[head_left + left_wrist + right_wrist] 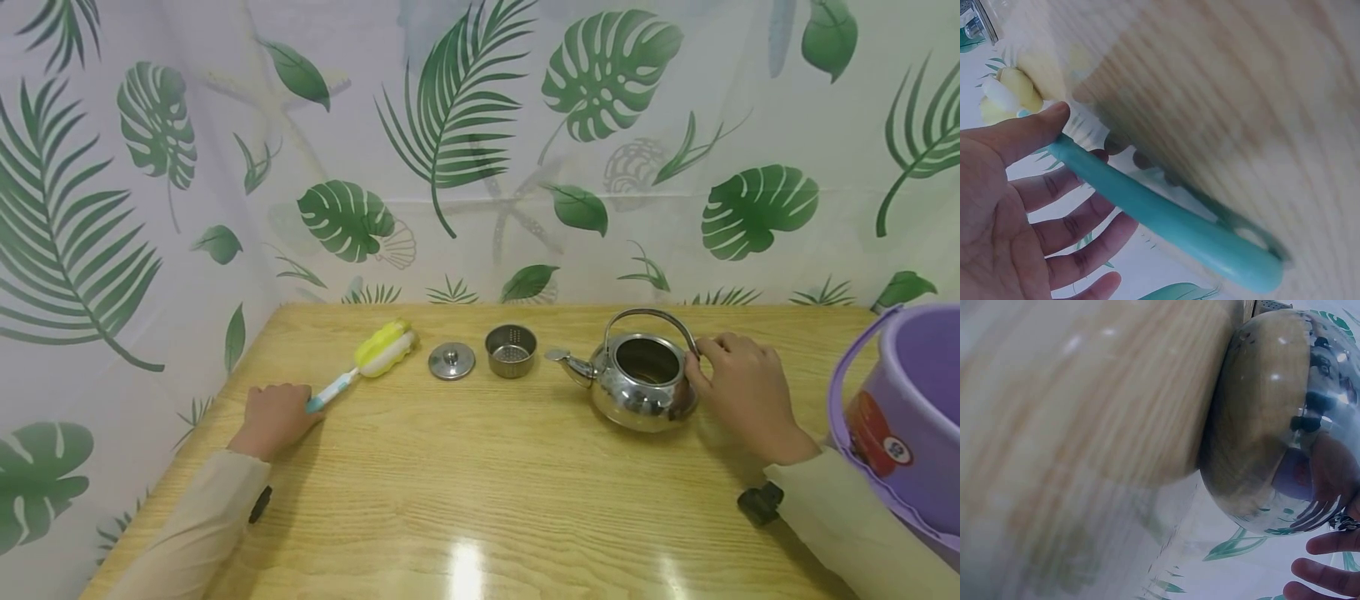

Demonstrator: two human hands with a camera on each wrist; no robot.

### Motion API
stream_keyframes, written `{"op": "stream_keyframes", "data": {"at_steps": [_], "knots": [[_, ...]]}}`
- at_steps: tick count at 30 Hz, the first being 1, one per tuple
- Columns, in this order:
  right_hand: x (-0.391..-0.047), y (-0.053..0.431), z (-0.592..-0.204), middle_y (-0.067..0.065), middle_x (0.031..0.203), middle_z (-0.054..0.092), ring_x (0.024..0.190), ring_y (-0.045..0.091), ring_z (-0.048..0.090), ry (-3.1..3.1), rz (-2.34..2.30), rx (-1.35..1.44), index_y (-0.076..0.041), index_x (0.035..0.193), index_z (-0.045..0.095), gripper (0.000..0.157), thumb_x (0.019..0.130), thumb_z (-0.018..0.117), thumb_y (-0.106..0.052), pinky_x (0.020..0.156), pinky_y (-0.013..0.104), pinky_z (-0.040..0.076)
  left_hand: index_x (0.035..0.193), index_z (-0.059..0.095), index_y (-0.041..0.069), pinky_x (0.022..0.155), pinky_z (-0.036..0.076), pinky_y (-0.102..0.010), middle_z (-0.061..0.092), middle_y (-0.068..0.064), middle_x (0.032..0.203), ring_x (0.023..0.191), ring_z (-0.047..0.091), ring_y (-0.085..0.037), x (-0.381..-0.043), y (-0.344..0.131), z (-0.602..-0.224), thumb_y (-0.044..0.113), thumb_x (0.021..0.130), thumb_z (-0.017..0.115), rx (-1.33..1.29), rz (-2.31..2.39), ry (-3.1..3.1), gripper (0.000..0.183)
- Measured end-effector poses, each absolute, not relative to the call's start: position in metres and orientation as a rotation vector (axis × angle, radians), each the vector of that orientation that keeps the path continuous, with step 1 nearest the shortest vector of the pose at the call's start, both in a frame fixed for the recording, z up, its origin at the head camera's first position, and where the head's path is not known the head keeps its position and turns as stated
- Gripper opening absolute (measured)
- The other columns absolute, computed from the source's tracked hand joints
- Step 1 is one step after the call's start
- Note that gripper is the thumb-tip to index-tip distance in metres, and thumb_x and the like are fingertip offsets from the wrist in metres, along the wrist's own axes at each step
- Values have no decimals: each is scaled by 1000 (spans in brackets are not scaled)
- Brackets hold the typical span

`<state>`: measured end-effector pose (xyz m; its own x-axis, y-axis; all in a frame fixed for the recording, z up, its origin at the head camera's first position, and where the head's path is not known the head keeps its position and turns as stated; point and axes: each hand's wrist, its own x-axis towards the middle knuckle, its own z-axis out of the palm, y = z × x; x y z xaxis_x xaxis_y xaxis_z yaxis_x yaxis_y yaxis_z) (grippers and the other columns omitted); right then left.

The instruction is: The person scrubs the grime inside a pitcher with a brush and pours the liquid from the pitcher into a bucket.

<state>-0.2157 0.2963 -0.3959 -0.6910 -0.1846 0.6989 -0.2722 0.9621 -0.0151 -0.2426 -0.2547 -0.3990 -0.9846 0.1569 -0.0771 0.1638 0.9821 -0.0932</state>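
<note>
My left hand (276, 418) pinches the teal handle (1166, 225) of a bottle brush between thumb and index finger, the other fingers spread behind it. The brush's yellow and white sponge head (384, 348) points away to the right. At the right, a shiny steel kettle (637, 404) stands lidless, its spout toward the left and its hoop handle (649, 312) raised. My right hand (742, 392) pinches the handle's right base, thumb near the rim. In the right wrist view its lower fingers (1325, 575) extend beside the kettle's round body.
A steel lid (452, 362) with a knob lies left of the kettle, beside a small perforated strainer cup (512, 360). A purple bucket (888, 417) stands at the right. Behind the wooden table (450, 467) hangs a leaf-patterned cloth (480, 208).
</note>
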Motion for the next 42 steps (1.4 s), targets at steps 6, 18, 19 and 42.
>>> {"op": "stream_keyframes", "data": {"at_steps": [6, 18, 19, 42], "knots": [[-215, 296, -397, 23, 84, 65, 75, 41, 61, -2361, 158, 312, 0, 88, 66, 18, 81, 62, -16, 62, 55, 42, 78, 57, 6, 66, 42, -47, 58, -9, 67, 63, 55, -26, -240, -255, -398, 35, 85, 66, 248, -149, 3087, 31], [-215, 296, -396, 23, 84, 65, 75, 41, 61, -2356, 160, 312, 1, 88, 66, 18, 81, 62, -16, 59, 54, 42, 102, 58, 2, 66, 44, -48, 58, -19, 86, 78, 54, -35, -232, -252, -393, 34, 83, 68, 270, -130, 3204, 39], [-215, 296, -396, 23, 84, 65, 75, 41, 61, -2358, 160, 311, 0, 88, 66, 18, 81, 62, -16, 59, 54, 42, 106, 57, 2, 67, 44, -49, 58, -21, 89, 80, 55, -36, -232, -251, -393, 34, 84, 68, 273, -132, 3212, 41], [-215, 294, -396, 23, 85, 65, 77, 41, 61, -2384, 183, 298, 1, 89, 66, 18, 82, 61, -15, 64, 56, 42, 115, 56, 4, 78, 42, -52, 56, -23, 105, 93, 52, -40, -239, -239, -398, 24, 78, 72, 507, 121, 3585, 46]]}}
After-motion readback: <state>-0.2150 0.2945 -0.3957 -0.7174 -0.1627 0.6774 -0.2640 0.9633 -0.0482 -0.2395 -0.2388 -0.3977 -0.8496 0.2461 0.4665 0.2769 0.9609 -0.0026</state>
